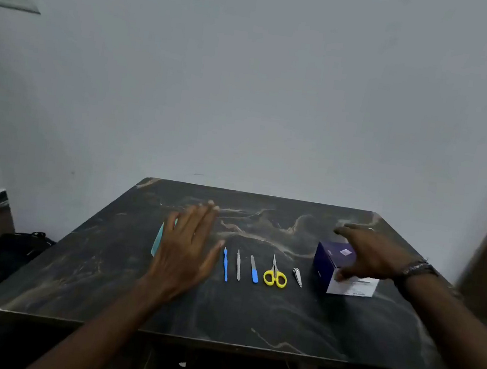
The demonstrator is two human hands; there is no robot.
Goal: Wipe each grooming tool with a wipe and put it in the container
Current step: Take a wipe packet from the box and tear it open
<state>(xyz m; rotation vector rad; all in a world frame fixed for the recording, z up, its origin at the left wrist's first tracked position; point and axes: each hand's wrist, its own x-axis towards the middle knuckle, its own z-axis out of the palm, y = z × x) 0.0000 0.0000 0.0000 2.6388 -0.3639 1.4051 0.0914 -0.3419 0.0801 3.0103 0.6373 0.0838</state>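
Head view: left hand (184, 253) flat and empty; right hand (371, 255) grips the box (331, 256). Beside the box, light, stiff tools; I'd pinch the scissors (275, 275) by their loops.

Bare table (250, 317) near edge; tool row (262, 271) mid-table, purple box (336, 264) right.

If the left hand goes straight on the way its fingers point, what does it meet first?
Probably nothing on the table: the left hand points toward the bare far table edge, then the wall. Depth is unclear.
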